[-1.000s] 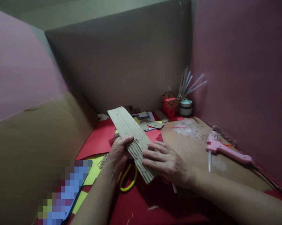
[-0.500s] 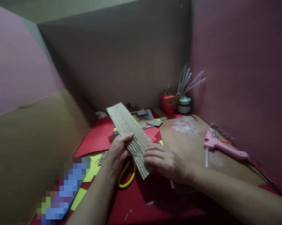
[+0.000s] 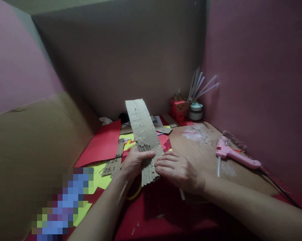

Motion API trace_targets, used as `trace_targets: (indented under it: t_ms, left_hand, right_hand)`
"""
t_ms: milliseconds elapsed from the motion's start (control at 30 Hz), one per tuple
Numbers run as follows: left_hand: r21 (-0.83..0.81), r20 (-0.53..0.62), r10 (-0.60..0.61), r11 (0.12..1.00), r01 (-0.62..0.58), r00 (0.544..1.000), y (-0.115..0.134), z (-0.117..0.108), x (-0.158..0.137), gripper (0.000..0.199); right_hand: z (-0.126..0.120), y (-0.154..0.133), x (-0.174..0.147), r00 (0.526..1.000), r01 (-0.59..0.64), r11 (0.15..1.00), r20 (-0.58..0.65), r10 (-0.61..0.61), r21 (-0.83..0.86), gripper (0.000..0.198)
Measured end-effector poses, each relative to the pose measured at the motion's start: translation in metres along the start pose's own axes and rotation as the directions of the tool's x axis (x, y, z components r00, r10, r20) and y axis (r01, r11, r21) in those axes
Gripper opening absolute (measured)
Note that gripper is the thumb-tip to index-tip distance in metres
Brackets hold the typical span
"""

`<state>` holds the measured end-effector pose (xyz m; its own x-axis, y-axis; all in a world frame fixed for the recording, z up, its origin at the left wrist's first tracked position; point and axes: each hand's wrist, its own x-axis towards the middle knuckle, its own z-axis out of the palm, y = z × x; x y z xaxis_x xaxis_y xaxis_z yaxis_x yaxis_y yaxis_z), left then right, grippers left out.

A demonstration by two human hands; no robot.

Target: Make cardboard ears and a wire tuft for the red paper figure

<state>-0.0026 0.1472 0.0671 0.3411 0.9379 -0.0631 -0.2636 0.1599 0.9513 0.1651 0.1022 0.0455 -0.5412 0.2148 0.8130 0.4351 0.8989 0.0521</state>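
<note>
A long strip of corrugated cardboard [image 3: 144,124] stands up at a slant between my hands, above the table. Its upper part looks smooth and flat, while bare ridges show on the lower end. My left hand [image 3: 137,163] grips its left edge, thumb lying across the ridged part. At the lower right edge, my right hand [image 3: 177,169] has its bent fingers on the cardboard; its thumb is hidden. Part of a yellow scissors-like loop [image 3: 135,193] shows beneath my left hand.
On the right a pink glue gun [image 3: 237,156] rests on a brown board [image 3: 188,150], its cord trailing off. Red paper [image 3: 100,144] and printed cardboard scraps [image 3: 110,166] lie left. Behind stand a red box figure [image 3: 178,110], a lidded jar [image 3: 195,112] and white sticks [image 3: 199,85].
The strip has swung from leaning left to nearly upright, and its upper part now looks smooth instead of ridged. My left hand has moved slightly right along with it.
</note>
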Motion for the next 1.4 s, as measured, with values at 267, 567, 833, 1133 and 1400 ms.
trace_targets:
  t_ms: [267, 567, 833, 1133, 1400]
  left_hand:
    - [0.081, -0.025, 0.053, 0.995, -0.051, 0.998, 0.0, -0.003, 0.0, 0.031]
    - [0.138, 0.007, 0.168, 0.976, -0.167, 0.986, -0.006, 0.008, 0.0, 0.03]
    - [0.098, 0.05, 0.128, 0.986, -0.132, 0.991, -0.015, -0.006, 0.01, 0.039]
    - [-0.098, 0.058, 0.199, 0.976, -0.193, 0.978, 0.0, 0.012, -0.002, 0.062]
    - [0.302, 0.039, 0.187, 0.934, -0.19, 0.982, 0.0, 0.011, -0.013, 0.039]
  right_hand:
    - [-0.001, -0.002, 0.002, 0.987, -0.152, 0.973, -0.021, 0.158, 0.175, 0.016]
    - [0.003, 0.005, 0.006, 0.453, -0.667, 0.082, 0.316, 0.834, 0.741, 0.01]
    - [0.005, 0.005, 0.01, 0.369, -0.657, -0.07, 0.401, 0.839, 0.751, 0.017]
    - [0.004, 0.015, 0.008, 0.324, -0.543, -0.107, 0.326, 0.888, 0.833, 0.025]
    - [0.002, 0.013, 0.009, 0.302, -0.57, -0.099, 0.32, 0.898, 0.816, 0.018]
